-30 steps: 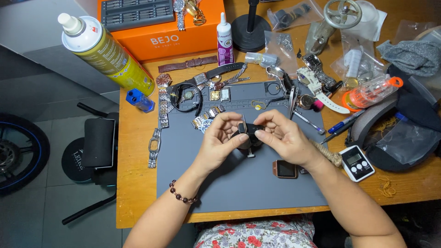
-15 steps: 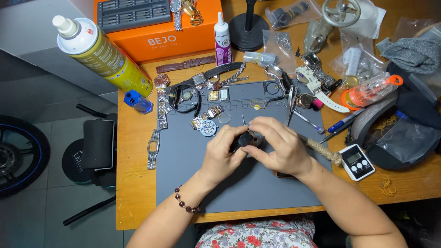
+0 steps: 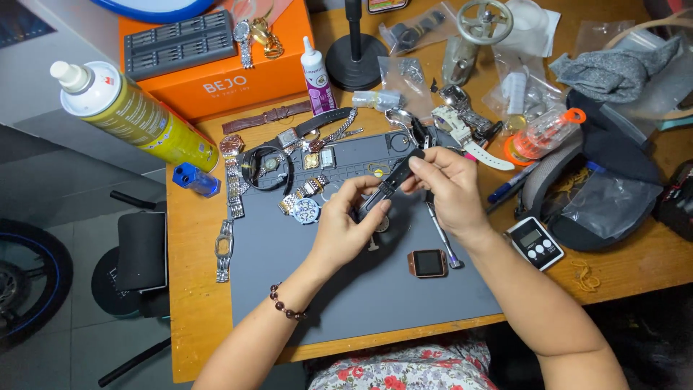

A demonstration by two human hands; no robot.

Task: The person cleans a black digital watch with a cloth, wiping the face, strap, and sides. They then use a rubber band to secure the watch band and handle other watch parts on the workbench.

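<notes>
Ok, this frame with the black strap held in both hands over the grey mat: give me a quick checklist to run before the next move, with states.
1. Left hand grips the black strap: ok.
2. Right hand pinches its upper end: ok.
3. Strap held above the grey mat: ok.
4. Square watch lies apart from the hands: ok.
5. Thin tool within reach beside the right hand: ok.
6. Strap pin seated: cannot tell.

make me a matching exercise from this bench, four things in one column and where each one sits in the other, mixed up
Things:
1. black strap
2. spray can
3. square watch
4. screwdriver set

Places:
A. on the orange box
B. between the left hand and right hand
C. lying at the table's far left edge
D. on the grey mat, near the right wrist

Pairs: 1-B, 2-C, 3-D, 4-A
</notes>
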